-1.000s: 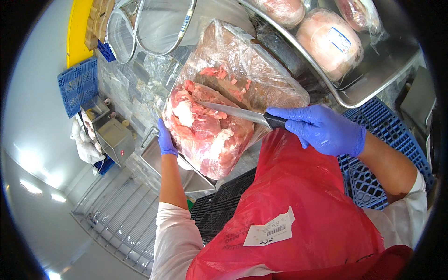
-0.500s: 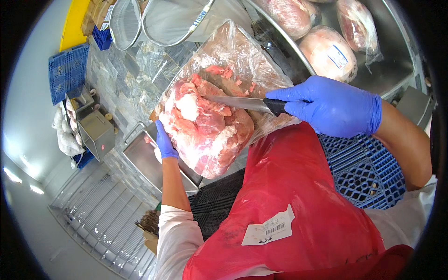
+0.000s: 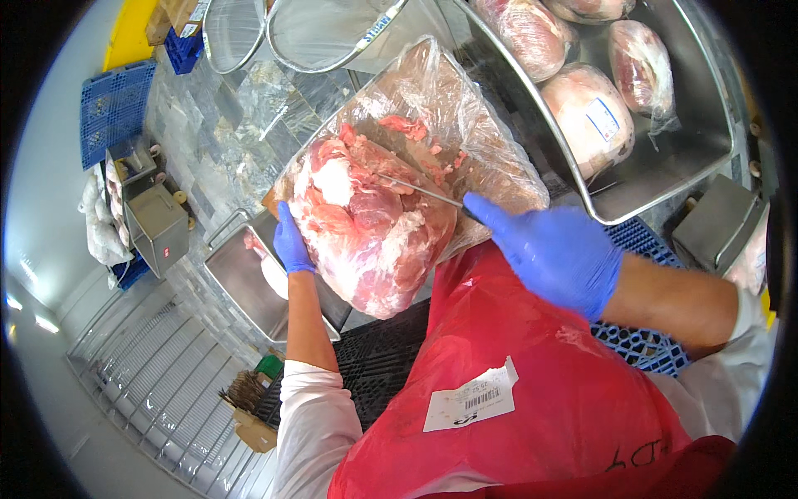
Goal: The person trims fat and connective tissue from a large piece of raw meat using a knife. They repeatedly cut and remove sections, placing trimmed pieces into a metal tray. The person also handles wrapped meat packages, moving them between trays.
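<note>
A large raw cut of meat [image 3: 374, 241], pink with white fat, rests on a board covered in clear plastic wrap [image 3: 490, 158]. My gloved left hand [image 3: 293, 239] lies against its left side, fingers stretched along the meat, the tips partly behind it. In my gloved right hand [image 3: 559, 254] is a knife [image 3: 424, 192], its handle mostly hidden by the fingers. The blade now shows edge-on as a thin line, with its tip at the upper part of the meat. Small red scraps [image 3: 405, 127] lie on the wrap beyond the cut.
On the right, a deep metal tub [image 3: 682, 170] holds several wrapped pieces of meat [image 3: 587, 116]. A metal tray [image 3: 249, 274] with some meat sits low at the left. Clear-lined round-rimmed bins [image 3: 332, 37] stand at the back. Black pallets [image 3: 374, 353] and blue pallets [image 3: 644, 345] are below.
My right hand has moved lower and slightly left, turning the knife so its blade shows narrow instead of broad. My left hand stays at the meat's side. The view has shifted a little.
</note>
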`<act>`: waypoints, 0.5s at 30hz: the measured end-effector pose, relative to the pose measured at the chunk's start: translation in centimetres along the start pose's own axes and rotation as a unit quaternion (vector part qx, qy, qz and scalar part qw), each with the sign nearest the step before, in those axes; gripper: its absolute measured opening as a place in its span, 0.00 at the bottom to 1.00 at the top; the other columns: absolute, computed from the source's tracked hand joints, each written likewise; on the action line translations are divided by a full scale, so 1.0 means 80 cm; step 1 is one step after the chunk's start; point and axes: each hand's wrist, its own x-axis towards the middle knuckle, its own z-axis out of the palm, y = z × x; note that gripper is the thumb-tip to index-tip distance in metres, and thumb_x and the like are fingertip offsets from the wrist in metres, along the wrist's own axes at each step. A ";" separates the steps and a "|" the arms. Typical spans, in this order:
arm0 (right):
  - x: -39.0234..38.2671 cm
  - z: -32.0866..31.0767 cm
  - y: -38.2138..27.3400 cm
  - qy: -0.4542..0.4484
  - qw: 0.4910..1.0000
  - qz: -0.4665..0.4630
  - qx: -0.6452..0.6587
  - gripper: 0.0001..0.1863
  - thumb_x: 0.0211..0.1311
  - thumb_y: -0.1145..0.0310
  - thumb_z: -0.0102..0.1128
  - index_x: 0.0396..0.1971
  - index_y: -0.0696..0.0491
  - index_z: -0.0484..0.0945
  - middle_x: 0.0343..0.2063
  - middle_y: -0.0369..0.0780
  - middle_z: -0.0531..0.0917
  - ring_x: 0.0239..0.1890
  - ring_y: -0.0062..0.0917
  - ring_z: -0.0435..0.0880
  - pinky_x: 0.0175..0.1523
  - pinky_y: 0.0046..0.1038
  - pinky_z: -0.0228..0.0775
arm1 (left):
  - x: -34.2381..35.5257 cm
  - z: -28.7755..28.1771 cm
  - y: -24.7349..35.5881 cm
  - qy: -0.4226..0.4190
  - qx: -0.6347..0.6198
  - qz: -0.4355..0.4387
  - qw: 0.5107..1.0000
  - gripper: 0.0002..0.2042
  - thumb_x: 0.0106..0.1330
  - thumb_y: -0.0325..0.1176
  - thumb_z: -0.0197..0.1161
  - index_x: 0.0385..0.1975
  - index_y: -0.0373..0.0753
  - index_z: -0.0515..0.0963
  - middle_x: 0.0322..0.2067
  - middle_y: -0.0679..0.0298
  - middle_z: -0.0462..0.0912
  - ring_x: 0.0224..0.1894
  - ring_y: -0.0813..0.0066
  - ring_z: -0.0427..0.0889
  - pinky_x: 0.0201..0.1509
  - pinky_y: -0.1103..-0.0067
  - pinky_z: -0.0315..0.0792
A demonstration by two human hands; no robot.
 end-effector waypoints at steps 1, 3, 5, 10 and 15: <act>-0.001 0.019 -0.006 -0.003 1.000 0.010 -0.002 0.33 0.68 0.71 0.50 0.74 0.54 0.60 0.29 0.54 0.85 0.28 0.47 0.87 0.33 0.46 0.81 | 0.000 -0.001 -0.002 0.001 -0.007 0.007 1.000 0.30 0.74 0.59 0.59 0.38 0.31 0.84 0.32 0.66 0.84 0.31 0.80 0.79 0.36 0.78 0.75; 0.005 0.053 -0.027 0.018 0.999 0.042 -0.021 0.34 0.68 0.70 0.51 0.75 0.52 0.59 0.28 0.54 0.84 0.27 0.48 0.86 0.33 0.48 0.81 | -0.006 0.002 0.002 -0.007 -0.023 -0.002 1.000 0.31 0.74 0.60 0.58 0.41 0.29 0.83 0.35 0.64 0.84 0.34 0.80 0.80 0.40 0.78 0.76; 0.017 0.091 -0.034 0.038 0.997 0.064 -0.023 0.41 0.66 0.73 0.53 0.79 0.47 0.52 0.31 0.54 0.83 0.23 0.44 0.85 0.26 0.50 0.77 | -0.017 0.005 0.007 0.013 -0.001 -0.004 1.000 0.31 0.75 0.59 0.58 0.42 0.29 0.83 0.37 0.63 0.85 0.35 0.78 0.81 0.41 0.77 0.76; 0.034 0.132 0.025 0.145 0.933 -0.020 0.330 0.31 0.72 0.69 0.53 0.74 0.50 0.62 0.41 0.57 0.85 0.36 0.51 0.88 0.42 0.46 0.81 | -0.048 0.011 0.029 0.082 0.193 0.185 0.960 0.30 0.79 0.51 0.53 0.60 0.25 0.74 0.56 0.53 0.81 0.55 0.65 0.79 0.63 0.72 0.72; 0.012 0.153 0.074 0.236 0.912 -0.083 0.326 0.27 0.74 0.62 0.55 0.71 0.45 0.68 0.45 0.58 0.84 0.43 0.55 0.86 0.49 0.49 0.79 | -0.130 0.099 0.089 0.025 0.138 0.264 0.954 0.27 0.79 0.41 0.56 0.69 0.28 0.65 0.65 0.48 0.71 0.62 0.61 0.73 0.69 0.70 0.65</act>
